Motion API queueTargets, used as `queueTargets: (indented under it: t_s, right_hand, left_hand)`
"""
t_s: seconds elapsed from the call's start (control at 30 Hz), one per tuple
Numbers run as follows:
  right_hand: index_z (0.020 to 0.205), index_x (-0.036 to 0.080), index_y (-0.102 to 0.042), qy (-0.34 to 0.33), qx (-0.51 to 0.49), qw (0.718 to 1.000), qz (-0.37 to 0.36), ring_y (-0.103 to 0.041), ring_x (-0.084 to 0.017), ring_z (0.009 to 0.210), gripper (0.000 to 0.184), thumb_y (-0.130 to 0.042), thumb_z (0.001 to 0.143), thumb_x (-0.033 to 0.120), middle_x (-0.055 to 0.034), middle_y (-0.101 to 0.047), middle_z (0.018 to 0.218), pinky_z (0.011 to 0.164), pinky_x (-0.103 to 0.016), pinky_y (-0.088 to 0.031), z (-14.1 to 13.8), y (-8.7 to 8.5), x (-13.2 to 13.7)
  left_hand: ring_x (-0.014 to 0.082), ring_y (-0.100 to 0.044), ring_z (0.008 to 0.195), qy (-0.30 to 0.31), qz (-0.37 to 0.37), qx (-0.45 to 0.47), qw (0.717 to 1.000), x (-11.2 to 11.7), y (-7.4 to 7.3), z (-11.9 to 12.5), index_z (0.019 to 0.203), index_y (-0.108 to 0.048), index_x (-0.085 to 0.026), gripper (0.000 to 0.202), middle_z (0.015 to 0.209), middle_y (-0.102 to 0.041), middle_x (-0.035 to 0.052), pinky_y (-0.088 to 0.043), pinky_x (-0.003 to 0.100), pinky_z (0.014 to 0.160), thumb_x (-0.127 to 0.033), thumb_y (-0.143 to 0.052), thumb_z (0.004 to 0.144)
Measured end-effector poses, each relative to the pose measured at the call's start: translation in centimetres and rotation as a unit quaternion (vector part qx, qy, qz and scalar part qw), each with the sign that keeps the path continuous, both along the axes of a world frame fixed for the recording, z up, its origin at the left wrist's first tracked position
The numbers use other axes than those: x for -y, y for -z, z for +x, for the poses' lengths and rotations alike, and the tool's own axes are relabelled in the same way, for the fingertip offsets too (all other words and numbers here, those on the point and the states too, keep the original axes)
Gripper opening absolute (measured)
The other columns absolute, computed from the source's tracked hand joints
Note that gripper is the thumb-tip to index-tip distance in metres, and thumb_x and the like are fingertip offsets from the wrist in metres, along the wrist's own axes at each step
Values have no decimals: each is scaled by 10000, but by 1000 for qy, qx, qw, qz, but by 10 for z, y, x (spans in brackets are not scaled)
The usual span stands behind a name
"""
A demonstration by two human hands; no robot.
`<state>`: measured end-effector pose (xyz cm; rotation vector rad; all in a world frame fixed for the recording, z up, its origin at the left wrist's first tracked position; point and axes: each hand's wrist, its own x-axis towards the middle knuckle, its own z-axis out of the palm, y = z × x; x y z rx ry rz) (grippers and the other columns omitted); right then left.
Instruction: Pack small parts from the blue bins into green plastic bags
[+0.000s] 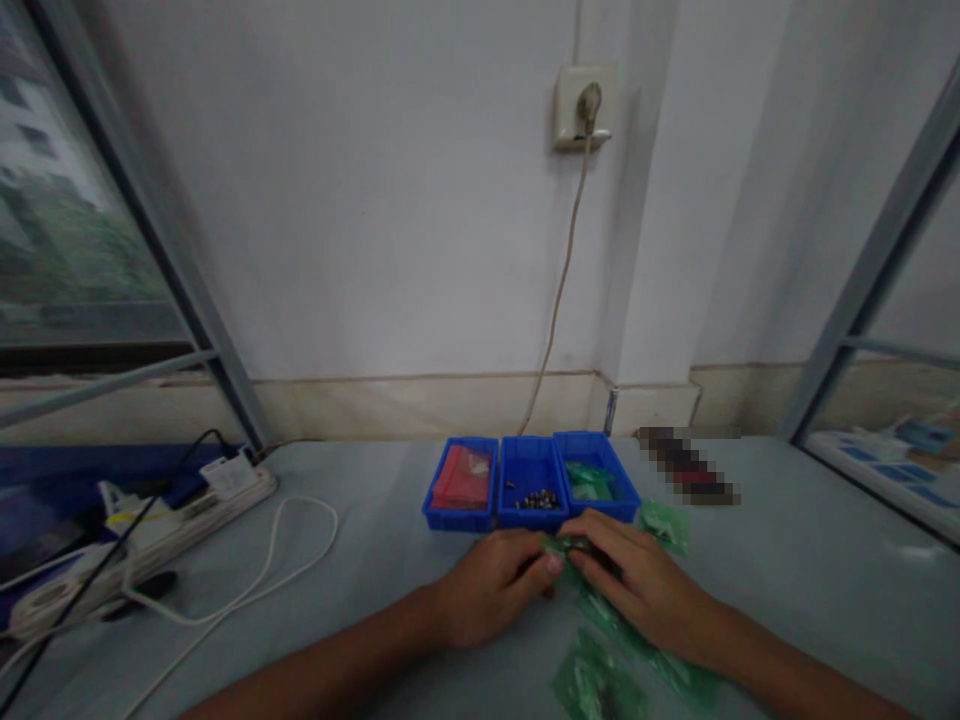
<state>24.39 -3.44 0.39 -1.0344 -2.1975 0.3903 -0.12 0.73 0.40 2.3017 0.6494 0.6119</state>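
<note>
While both hands are meeting just in front of the blue bins, the left hand is pinching a small green bag between thumb and index finger. The right hand is gripping the same bag from the other side, fingers curling over it; a dark bit is showing there, too small to identify. More green plastic is trailing under the right hand; cannot tell if it's joining the held bag. A green packet is lying nearer the person on the tabletop, and another green pouch is sitting beyond the right hand, beside the right bin.

Three bins are standing in a row: the left bin is holding red packets, the middle bin small metal parts, the right one green bags. Farther left, a power strip is lying near a looping white cable. A pixelated object is resting right of the bins.
</note>
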Motion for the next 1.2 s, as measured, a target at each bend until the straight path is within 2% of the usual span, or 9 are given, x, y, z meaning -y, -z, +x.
queueTargets:
  t_s: [0.13,0.3,0.67,1.2]
  right_hand:
    - [1248,247,-649,-22,14,1000,-16,-719,-235,1106,154,-579,1111,246,-69,-744,1184,974,-347,-556,0,2,1]
    - [1246,251,-654,-24,18,999,-22,-715,-229,1094,156,-576,1111,250,-62,-742,1168,972,-336,-556,-1,-1,2]
    - [1137,246,-646,-17,20,1000,-13,-710,-221,987,105,-547,1124,280,-46,-732,1065,876,-318,-546,-1,-5,5]
    - [1113,243,-651,-14,17,1000,-9,-710,-225,958,117,-545,1123,293,-49,-735,1037,855,-328,-553,-2,-5,4]
  left_hand:
    - [191,-620,801,-3,32,-23,999,0,1,2,1002,-702,-162,393,903,-702,47,-457,262,738,-483,-506,1112]
    - [182,-606,786,-3,44,-30,999,0,2,3,976,-697,-166,341,882,-692,41,-450,248,722,-427,-522,1108]
    - [175,-601,787,0,36,-27,999,0,0,3,1001,-705,-166,346,873,-679,31,-463,238,715,-431,-514,1116]
    - [189,-645,829,5,46,-26,999,-1,3,3,1023,-709,-170,319,916,-714,43,-481,255,762,-401,-513,1122]
